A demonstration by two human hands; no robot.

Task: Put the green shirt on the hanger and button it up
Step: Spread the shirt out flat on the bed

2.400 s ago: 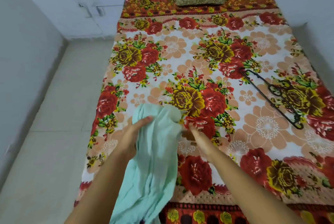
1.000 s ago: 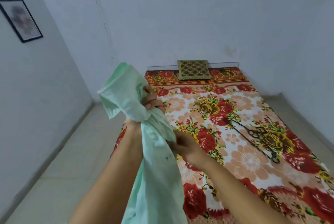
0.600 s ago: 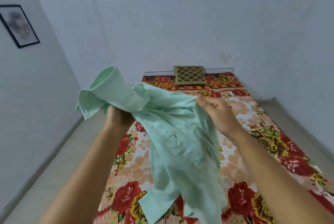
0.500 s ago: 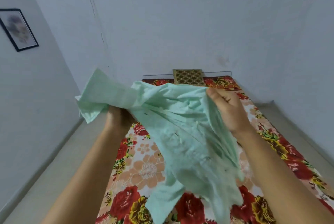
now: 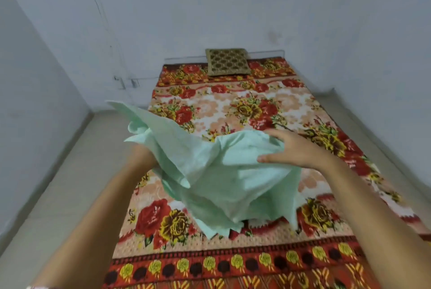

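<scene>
Right hand (image 5: 300, 151) pinches the pale mint-green cotton shirt (image 5: 221, 172), bunched in the air over the near end of the red floral bedspread (image 5: 233, 106). Left hand (image 5: 141, 155) is under the cloth, fingers hidden, grip can't tell. Gold patterned square cushion (image 5: 227, 61) lies at the far end.

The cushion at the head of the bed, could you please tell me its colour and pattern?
The cushion is olive-gold with a dark honeycomb lattice; head view.

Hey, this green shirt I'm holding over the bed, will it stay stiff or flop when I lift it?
Likely very floppy: the green shirt sags in folds between the left hand and right hand, loose edges hanging toward the bed. Probably light, since the right hand holds its side with just a thumb-and-finger pinch.
</scene>
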